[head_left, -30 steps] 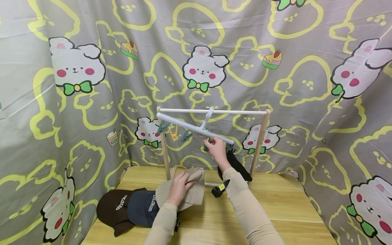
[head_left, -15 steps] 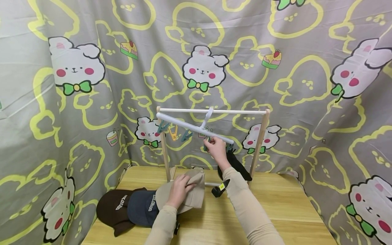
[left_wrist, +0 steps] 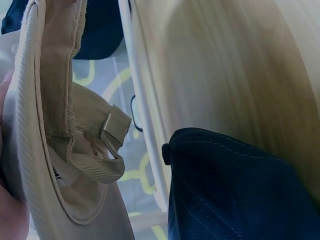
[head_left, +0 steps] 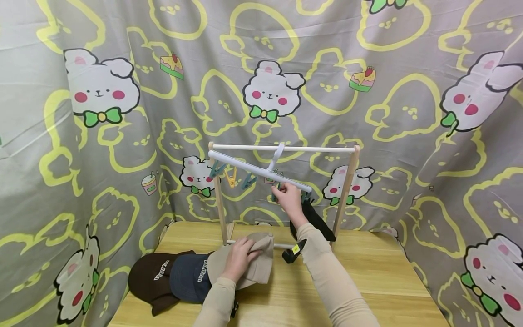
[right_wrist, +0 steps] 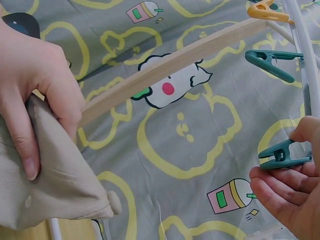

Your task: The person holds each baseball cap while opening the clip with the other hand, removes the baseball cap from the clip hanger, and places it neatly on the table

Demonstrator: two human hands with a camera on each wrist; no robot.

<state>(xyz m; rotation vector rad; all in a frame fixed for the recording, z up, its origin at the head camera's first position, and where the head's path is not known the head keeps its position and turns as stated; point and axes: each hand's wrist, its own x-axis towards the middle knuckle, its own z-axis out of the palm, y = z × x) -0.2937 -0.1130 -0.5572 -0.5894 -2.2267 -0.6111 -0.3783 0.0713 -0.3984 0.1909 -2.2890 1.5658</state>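
Observation:
My left hand grips a beige cap just above the wooden table; its strap and inner band fill the left wrist view. My right hand is raised at a white clip hanger and pinches a teal clothespin hanging from it. The hanger hooks onto a wooden rack's top rod. A black cap hangs from a clip behind my right wrist. A navy cap and a brown cap lie on the table to the left.
Other teal and yellow pins dangle along the hanger's left half. The rack's two wooden posts stand at the table's back. A cartoon-printed grey cloth hangs behind and on both sides. Bare wood lies to the right.
My left hand has lowered the beige cap a little toward the table. My right hand stays at the pin.

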